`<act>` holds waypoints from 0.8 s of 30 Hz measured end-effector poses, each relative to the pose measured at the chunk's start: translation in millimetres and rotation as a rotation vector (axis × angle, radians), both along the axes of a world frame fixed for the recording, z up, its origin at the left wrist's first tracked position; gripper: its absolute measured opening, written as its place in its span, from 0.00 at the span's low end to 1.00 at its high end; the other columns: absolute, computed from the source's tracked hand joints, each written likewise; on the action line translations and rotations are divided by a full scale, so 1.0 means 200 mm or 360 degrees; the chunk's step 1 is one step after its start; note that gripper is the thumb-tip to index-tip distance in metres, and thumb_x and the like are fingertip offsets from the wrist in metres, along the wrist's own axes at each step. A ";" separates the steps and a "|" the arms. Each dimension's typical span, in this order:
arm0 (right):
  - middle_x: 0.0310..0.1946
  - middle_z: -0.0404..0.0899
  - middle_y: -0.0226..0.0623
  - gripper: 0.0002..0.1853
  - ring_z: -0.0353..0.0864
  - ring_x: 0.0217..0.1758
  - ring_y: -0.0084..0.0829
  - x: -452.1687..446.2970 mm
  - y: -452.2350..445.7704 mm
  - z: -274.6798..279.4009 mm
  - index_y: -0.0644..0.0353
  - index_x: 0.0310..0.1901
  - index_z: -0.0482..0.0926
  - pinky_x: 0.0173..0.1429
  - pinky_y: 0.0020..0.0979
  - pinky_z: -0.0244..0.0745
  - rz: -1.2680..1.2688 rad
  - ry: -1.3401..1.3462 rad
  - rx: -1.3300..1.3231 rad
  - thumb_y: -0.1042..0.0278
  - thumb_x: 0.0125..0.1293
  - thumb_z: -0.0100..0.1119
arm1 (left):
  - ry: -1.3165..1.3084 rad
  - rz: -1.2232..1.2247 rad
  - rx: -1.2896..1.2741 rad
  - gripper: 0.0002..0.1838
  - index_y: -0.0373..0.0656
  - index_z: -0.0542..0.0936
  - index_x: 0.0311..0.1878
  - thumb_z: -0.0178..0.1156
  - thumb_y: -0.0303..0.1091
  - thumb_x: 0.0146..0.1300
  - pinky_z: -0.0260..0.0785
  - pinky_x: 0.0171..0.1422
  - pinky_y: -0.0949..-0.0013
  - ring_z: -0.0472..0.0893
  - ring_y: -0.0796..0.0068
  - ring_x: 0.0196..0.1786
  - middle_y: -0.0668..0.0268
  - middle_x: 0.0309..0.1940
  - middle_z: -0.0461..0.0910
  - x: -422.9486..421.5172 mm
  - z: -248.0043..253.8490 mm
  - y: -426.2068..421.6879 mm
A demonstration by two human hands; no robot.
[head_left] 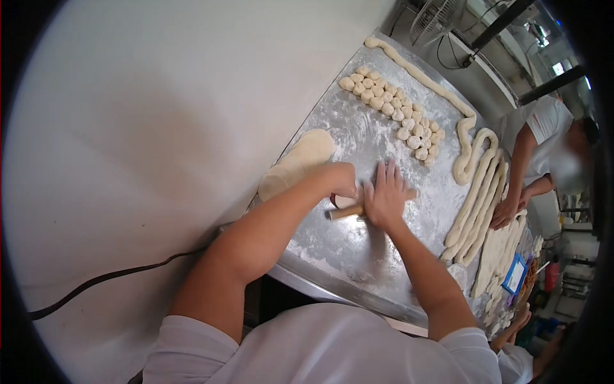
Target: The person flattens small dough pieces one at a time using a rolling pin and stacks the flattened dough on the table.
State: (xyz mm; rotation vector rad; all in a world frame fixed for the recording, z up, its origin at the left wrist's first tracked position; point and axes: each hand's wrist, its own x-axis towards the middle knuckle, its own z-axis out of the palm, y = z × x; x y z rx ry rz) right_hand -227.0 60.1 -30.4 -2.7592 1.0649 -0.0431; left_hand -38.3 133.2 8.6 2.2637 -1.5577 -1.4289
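My right hand (385, 197) lies flat across a wooden rolling pin (345, 212), palm on it and fingers stretched out over the floured metal table (345, 256). Close beside it, my left hand (343, 179) is bent down at the wrist with its fingers closed on the edge of a small dough round (344, 201). Part of that round is hidden by the hand and the pin. Just beyond my left forearm, overlapping flat dough rounds (307, 153) lie in a row along the wall side.
Several floury dough balls (390, 102) sit grouped farther up the table. A long dough rope (422, 77) and folded strands (476, 198) line the right side. A co-worker's hands (508, 211) touch dough there. A blue-framed object (514, 274) and a fan (435, 22) are also visible.
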 end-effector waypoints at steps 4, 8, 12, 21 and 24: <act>0.87 0.59 0.59 0.39 0.60 0.88 0.61 0.33 -0.14 -0.04 0.68 0.84 0.63 0.91 0.62 0.48 -0.0061 -0.0327 -0.0081 0.46 0.82 0.51 | -0.0308 0.0082 -0.0241 0.21 0.35 0.93 0.42 0.72 0.48 0.66 0.83 0.58 0.49 0.92 0.48 0.51 0.44 0.46 0.92 -0.01 0.03 0.03; 0.84 0.64 0.59 0.34 0.63 0.86 0.58 0.07 -0.03 -0.05 0.68 0.79 0.68 0.90 0.60 0.49 -0.0046 -0.0474 -0.0005 0.51 0.82 0.53 | -0.0214 -0.0010 -0.0314 0.18 0.37 0.93 0.40 0.71 0.45 0.69 0.85 0.51 0.51 0.93 0.49 0.44 0.47 0.39 0.93 0.03 -0.15 -0.01; 0.84 0.65 0.54 0.30 0.59 0.86 0.65 -0.50 0.19 -0.05 0.56 0.80 0.73 0.89 0.69 0.41 0.0268 -0.0234 0.0011 0.52 0.83 0.51 | 0.0041 -0.0004 0.0044 0.18 0.37 0.93 0.39 0.71 0.45 0.69 0.85 0.45 0.53 0.93 0.50 0.37 0.50 0.33 0.92 0.08 -0.14 -0.04; 0.89 0.56 0.55 0.42 0.57 0.89 0.61 0.31 -0.18 -0.03 0.61 0.88 0.59 0.90 0.65 0.45 0.0067 -0.0112 -0.0186 0.42 0.83 0.50 | -0.0273 -0.0085 -0.0242 0.13 0.32 0.93 0.41 0.74 0.33 0.59 0.86 0.52 0.53 0.94 0.50 0.44 0.45 0.40 0.93 0.12 -0.10 -0.03; 0.86 0.62 0.56 0.41 0.59 0.88 0.60 0.38 -0.21 -0.02 0.67 0.84 0.62 0.91 0.62 0.47 0.0063 -0.0424 -0.0154 0.43 0.82 0.52 | -0.0339 -0.0071 -0.0323 0.15 0.38 0.94 0.44 0.73 0.41 0.68 0.84 0.55 0.52 0.93 0.50 0.47 0.48 0.42 0.93 0.14 -0.13 -0.02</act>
